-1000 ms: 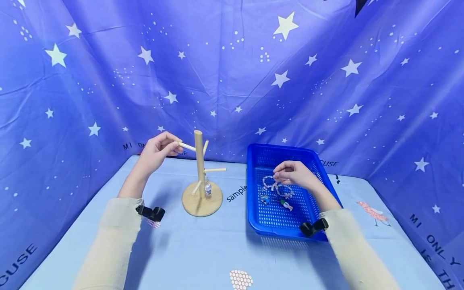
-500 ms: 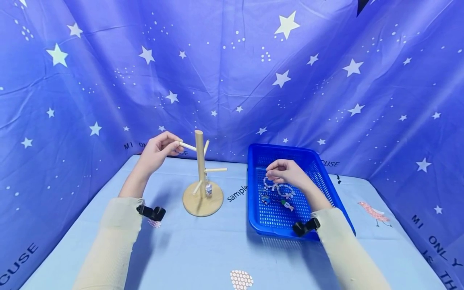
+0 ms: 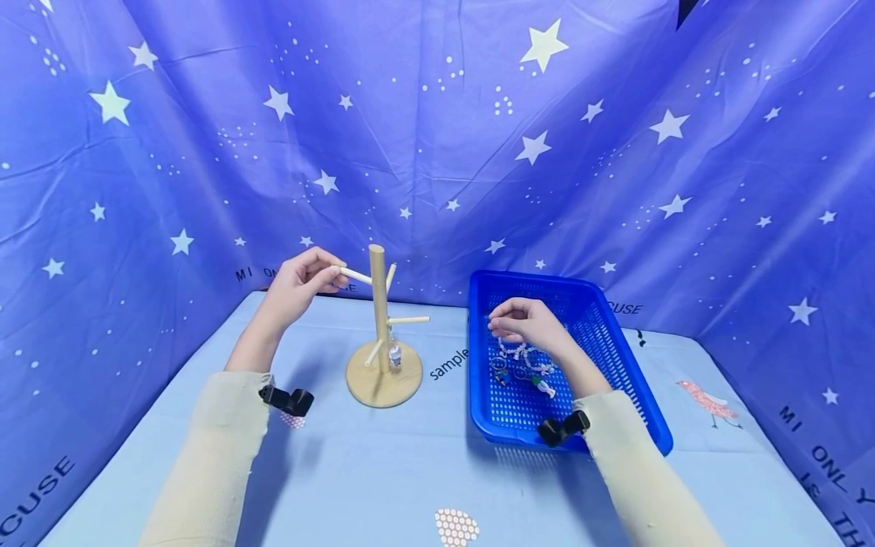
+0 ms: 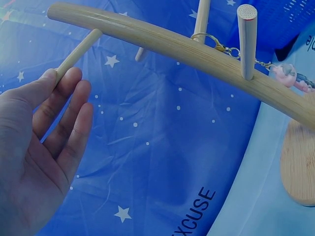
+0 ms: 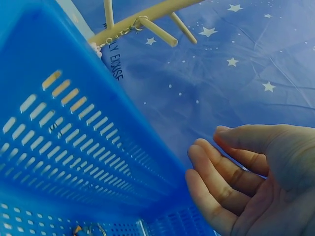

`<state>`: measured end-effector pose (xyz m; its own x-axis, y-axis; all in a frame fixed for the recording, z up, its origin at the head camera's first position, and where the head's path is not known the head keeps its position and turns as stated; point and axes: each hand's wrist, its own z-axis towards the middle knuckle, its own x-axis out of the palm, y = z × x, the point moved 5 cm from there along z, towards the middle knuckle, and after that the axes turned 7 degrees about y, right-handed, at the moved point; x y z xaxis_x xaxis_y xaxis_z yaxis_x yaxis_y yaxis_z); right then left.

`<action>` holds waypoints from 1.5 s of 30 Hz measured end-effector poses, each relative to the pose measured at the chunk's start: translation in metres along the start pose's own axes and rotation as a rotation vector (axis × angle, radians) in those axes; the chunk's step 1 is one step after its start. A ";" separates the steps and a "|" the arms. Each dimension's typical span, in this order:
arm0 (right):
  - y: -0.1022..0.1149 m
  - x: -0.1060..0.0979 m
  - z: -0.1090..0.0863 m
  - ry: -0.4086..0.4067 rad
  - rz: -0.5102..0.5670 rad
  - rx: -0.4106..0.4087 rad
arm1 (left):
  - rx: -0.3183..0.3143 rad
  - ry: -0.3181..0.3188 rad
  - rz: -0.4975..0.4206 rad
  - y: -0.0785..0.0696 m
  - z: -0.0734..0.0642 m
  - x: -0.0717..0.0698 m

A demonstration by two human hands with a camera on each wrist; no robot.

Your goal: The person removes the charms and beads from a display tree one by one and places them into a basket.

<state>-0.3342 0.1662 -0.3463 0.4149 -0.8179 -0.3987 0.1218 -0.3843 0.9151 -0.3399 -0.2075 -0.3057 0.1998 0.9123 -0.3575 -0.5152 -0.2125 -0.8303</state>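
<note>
My left hand (image 3: 294,287) pinches the end of an upper peg (image 4: 78,54) on a wooden stand (image 3: 379,308) between thumb and fingers. The stand is upright on its round base (image 3: 362,380). From a lower right peg (image 3: 410,320) hangs a keychain with a small pale figure (image 3: 394,356); its gold clasp (image 4: 209,40) loops the peg in the left wrist view. Above the blue basket (image 3: 481,395) is my right hand (image 3: 529,325), fingers loosely bent with nothing between them in the right wrist view. Keychains with a green-and-white figure (image 3: 543,386) and a blue figure (image 3: 502,376) lie inside below it.
Beaded rings (image 3: 536,361) also lie in the basket, partly hidden by my right hand. The table has a light blue cloth (image 3: 355,486). A blue star-patterned curtain (image 3: 424,137) hangs behind and at both sides.
My right hand has moved left over the basket and slightly up, towards the basket's left rim. My left hand stays on the peg, and the hanging keychain stays in place.
</note>
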 end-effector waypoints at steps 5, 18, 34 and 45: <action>0.005 0.008 0.003 -0.005 0.008 0.000 | 0.003 0.000 -0.004 0.000 -0.001 -0.001; 0.015 0.029 0.015 -0.016 0.040 -0.030 | -0.001 0.001 -0.003 0.001 -0.002 -0.001; 0.028 0.060 0.037 -0.008 0.051 -0.058 | -0.012 -0.001 -0.001 0.002 0.000 -0.001; 0.035 0.087 0.055 0.020 0.056 -0.078 | -0.024 0.000 0.000 0.001 0.000 -0.001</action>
<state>-0.3430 0.0580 -0.3523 0.4404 -0.8283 -0.3463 0.1675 -0.3032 0.9381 -0.3409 -0.2081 -0.3062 0.2001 0.9123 -0.3572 -0.4949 -0.2205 -0.8405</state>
